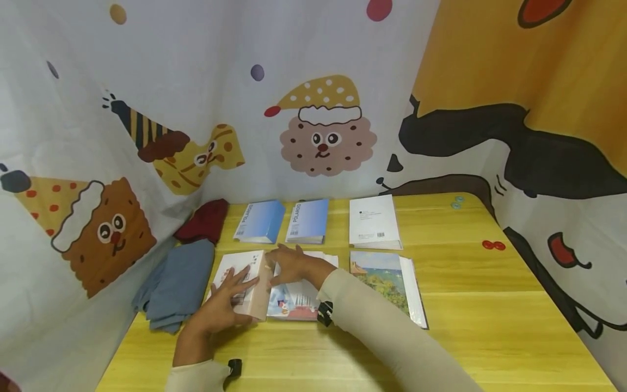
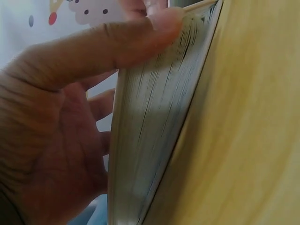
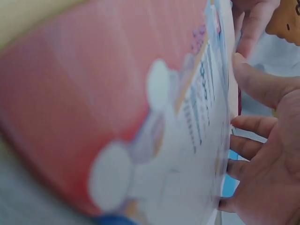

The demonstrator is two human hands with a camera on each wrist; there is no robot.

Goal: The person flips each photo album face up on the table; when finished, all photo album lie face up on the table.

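A thick white photo album [image 1: 237, 261] with a beige spine [image 1: 259, 299] lies at the front left of the table. My left hand [image 1: 222, 305] spreads its fingers over the cover, and its thumb [image 2: 140, 40] presses the near page edge by the spine corner. My right hand [image 1: 296, 267] reaches over the neighbouring illustrated album [image 1: 303, 313], its fingertips at the white album's spine side. In the right wrist view, the illustrated cover [image 3: 108, 84] fills much of the frame, with the right fingers [image 3: 255, 124] stretched toward the far edge.
Behind stand two blue albums [image 1: 262, 220] [image 1: 307, 220] and a white one [image 1: 374, 220]. An album with a landscape cover [image 1: 384, 277] lies to the right. Folded grey-blue cloth [image 1: 181, 283] and dark red cloth [image 1: 206, 220] are at left. Red discs [image 1: 493, 245] and teal discs [image 1: 458, 202] sit at right.
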